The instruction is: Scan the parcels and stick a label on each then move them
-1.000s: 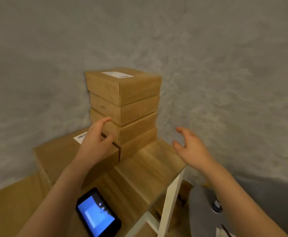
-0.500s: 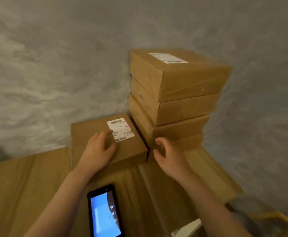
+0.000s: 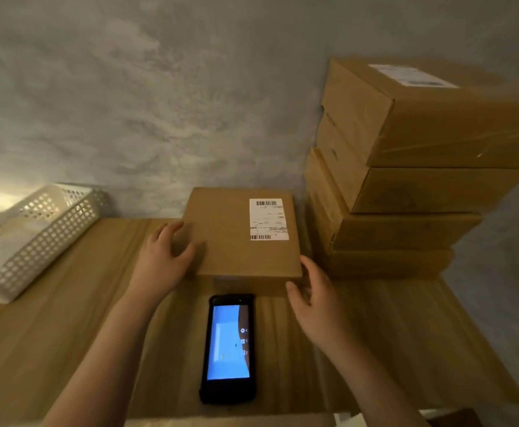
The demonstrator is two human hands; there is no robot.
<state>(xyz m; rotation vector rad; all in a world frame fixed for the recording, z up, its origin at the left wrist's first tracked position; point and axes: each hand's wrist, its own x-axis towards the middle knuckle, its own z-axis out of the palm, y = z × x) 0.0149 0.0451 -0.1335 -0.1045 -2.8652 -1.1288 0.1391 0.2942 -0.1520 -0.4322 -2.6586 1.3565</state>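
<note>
A flat brown parcel [image 3: 230, 238] with a white barcode label [image 3: 268, 219] lies on the wooden table [image 3: 51, 318] near the wall. My left hand [image 3: 164, 257] rests on its left edge, fingers curled over the corner. My right hand [image 3: 316, 298] touches its front right corner, fingers spread. A black handheld scanner [image 3: 229, 346] with a lit blue screen lies face up on the table just in front of the parcel, between my forearms. To the right stands a stack of several brown parcels [image 3: 406, 180]; the top one carries a white label [image 3: 412, 76].
A white perforated plastic basket [image 3: 33, 238] sits at the table's left, tilted against the grey wall [image 3: 159, 103]. The stack of parcels stands close beside the flat parcel's right side. The table's right edge runs past the stack.
The view has swung left and down. My left hand slid from the parcel's top to its left edge; my right hand moved to its front right corner. The basket came into view.
</note>
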